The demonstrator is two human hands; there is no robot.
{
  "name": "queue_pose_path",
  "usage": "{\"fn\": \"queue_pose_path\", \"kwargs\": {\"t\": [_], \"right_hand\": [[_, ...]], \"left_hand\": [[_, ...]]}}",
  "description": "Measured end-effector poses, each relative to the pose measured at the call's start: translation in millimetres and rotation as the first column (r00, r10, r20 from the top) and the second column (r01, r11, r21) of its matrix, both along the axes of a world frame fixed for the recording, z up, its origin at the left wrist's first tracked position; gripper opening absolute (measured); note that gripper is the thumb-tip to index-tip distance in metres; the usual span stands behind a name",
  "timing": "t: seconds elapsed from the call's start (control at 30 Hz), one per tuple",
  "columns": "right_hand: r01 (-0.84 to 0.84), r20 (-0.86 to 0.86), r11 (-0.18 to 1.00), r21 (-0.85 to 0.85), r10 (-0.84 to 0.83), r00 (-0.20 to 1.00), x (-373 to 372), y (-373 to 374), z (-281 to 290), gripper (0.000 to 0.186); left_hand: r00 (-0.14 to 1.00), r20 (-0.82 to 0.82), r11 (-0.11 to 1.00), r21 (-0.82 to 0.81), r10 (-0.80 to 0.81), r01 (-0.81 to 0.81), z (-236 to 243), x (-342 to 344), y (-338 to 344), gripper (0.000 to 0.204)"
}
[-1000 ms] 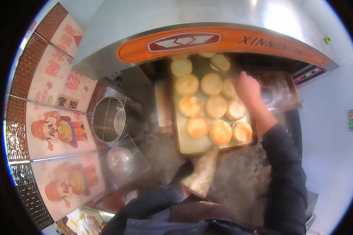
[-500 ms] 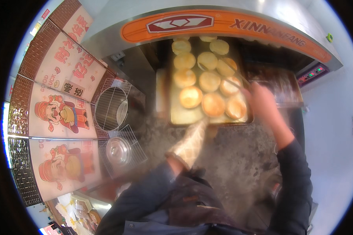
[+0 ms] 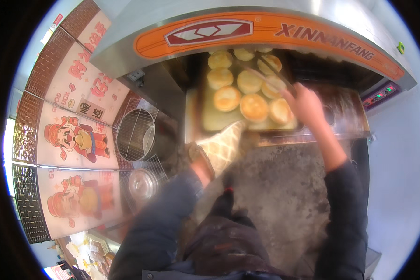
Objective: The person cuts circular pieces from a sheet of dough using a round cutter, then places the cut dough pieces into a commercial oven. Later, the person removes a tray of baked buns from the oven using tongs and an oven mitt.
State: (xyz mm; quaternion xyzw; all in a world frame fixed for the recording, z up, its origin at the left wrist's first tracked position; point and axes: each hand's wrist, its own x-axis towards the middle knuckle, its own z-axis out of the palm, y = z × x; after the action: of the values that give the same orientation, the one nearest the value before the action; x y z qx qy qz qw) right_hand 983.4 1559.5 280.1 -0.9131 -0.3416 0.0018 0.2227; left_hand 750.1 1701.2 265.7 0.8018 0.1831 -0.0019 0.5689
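Rows of round golden flatbreads (image 3: pixel 254 108) lie on a metal baking tray (image 3: pixel 214 121) that sits partly inside the oven. My left hand (image 3: pixel 221 147) wears a pale, checked oven mitt and is closed at the tray's front edge; the mitt hides its fingers. In my right hand (image 3: pixel 305 105), the fingers are wrapped round a pair of long tongs (image 3: pixel 276 65). The tongs reach over the breads on the tray's right side, blurred by motion. Breads at the back are partly hidden under the oven's front.
The oven's steel hood (image 3: pixel 126 51) with an orange band overhangs the tray. Bare oven deck (image 3: pixel 345 112) extends to its right, beside a control panel (image 3: pixel 381 95). On the left are a round metal pot (image 3: pixel 135 135), a wire rack (image 3: pixel 156 168), a lid (image 3: pixel 142 183) and a decorated screen (image 3: pixel 74 140).
The tray of flatbreads has slid deeper into the oven, its front edge farther away. My mitted left hand has moved with it. The tongs have shifted farther back over the breads.
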Motion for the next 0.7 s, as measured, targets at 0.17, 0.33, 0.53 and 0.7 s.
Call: {"fn": "queue_pose_path", "kwargs": {"t": [0.17, 0.33, 0.53, 0.7], "right_hand": [[-0.037, 0.015, 0.994, -0.1, 0.038, 0.999, -6.2, -47.0, 12.1, 0.049], [-0.066, 0.139, 0.988, -0.138, 0.085, 0.987, 30.7, -30.1, -7.6, 0.047], [-0.015, 0.185, 0.999, -0.029, 0.02, 0.983, 83.3, 33.6, -45.9, 0.048], [0.05, 0.007, 0.983, 0.175, -0.052, 0.999, 54.9, 21.9, -37.1, 0.048]], "left_hand": [[0.982, -0.123, 0.818, -0.544, 0.145, -0.189, -23.1, 30.1, 19.7, 0.042], [0.992, -0.123, 0.921, -0.39, -0.023, -0.027, -1.7, 50.2, 33.2, 0.046], [0.958, -0.278, 0.858, -0.471, 0.075, -0.204, 15.8, 76.2, 31.9, 0.044], [0.959, -0.273, 0.949, -0.277, 0.072, -0.15, 17.4, 91.9, 40.5, 0.044]]}}
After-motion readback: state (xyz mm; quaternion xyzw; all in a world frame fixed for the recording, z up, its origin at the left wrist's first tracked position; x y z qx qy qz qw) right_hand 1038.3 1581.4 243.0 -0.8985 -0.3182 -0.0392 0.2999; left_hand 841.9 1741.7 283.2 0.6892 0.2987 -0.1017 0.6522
